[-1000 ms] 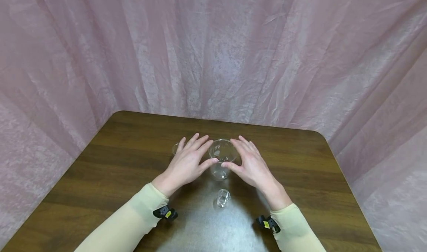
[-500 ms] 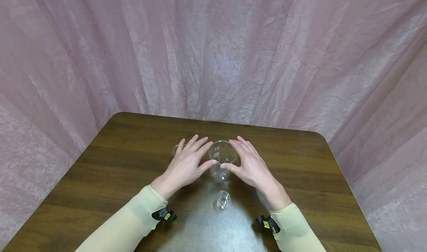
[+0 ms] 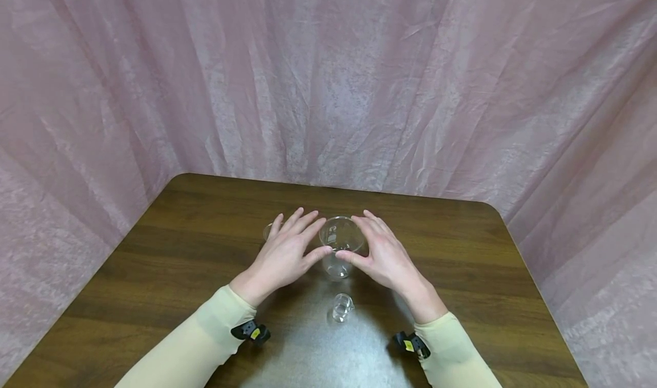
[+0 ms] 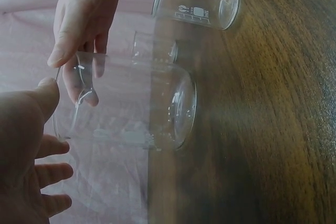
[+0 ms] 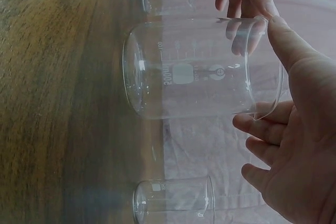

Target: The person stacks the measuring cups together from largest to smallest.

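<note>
A large clear glass beaker (image 3: pixel 340 267), marked 500 ml, stands upright between my two hands. My left hand (image 3: pixel 281 258) holds its rim from the left, thumb in front and index finger farther back. My right hand (image 3: pixel 386 257) holds the rim from the right in the same way. The thumb tips almost meet at the near side of the rim. In both wrist views the other fingers are spread along or away from the glass. Whether the beaker's base (image 5: pixel 131 72) rests on the table I cannot tell.
Nearer to me stands a small glass beaker (image 3: pixel 341 308). Another beaker (image 3: pixel 265 231) is partly hidden behind my left hand. One more beaker (image 5: pixel 173 203) shows in the right wrist view. Pink curtains (image 3: pixel 328 80) hang around the wooden table (image 3: pixel 205 217).
Both hands keep the same hold on the large beaker. Hands and glassware shift only very slightly in the head view.
</note>
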`<state>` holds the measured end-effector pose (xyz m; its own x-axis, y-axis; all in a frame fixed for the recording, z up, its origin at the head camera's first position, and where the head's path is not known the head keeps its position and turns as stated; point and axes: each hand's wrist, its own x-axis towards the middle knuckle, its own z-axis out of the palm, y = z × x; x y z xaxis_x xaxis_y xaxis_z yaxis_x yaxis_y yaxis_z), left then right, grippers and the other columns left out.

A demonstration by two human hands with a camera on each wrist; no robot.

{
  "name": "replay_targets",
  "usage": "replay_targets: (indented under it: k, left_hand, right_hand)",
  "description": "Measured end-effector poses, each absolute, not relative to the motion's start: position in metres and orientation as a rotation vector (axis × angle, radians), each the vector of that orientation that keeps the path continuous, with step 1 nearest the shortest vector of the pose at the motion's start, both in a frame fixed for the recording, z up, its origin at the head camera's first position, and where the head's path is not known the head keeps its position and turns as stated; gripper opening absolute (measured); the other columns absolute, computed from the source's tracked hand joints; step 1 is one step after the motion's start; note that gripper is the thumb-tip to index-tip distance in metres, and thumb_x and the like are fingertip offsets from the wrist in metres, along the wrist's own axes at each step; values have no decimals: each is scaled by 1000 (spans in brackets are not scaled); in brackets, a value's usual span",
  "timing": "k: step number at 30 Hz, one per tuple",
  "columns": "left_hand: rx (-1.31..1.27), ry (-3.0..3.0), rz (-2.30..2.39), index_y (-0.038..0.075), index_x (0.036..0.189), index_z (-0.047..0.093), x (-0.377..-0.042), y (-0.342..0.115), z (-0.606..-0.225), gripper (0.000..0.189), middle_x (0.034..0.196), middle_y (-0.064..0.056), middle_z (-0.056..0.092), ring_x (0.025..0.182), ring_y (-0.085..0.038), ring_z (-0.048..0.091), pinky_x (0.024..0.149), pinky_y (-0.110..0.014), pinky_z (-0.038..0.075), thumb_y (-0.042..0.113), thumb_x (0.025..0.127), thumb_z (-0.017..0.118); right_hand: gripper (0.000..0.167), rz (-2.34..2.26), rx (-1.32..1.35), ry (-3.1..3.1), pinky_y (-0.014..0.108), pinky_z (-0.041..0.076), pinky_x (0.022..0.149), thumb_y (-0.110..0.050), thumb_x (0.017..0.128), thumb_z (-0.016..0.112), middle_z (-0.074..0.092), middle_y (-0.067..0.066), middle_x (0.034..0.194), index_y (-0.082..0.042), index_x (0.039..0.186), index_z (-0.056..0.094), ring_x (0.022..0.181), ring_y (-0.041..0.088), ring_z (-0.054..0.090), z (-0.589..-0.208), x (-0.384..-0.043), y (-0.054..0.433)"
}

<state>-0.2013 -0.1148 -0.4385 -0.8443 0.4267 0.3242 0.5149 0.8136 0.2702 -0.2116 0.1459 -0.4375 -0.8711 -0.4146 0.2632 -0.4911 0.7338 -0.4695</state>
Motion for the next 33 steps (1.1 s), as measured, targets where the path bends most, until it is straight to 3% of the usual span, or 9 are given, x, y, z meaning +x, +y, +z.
replay_targets:
  k: [33]
  left_hand:
    - [-630,-2792,-538,7,164,52,-205,-136,-433,76,171,-15,45,164,-39,30,128,-72,16,58,109,64]
  right_hand:
    - [92,854,729,-2795,60,33,127,-60,96,82,51,13,167,-6,164,50,165,30,31,-438,-211,146]
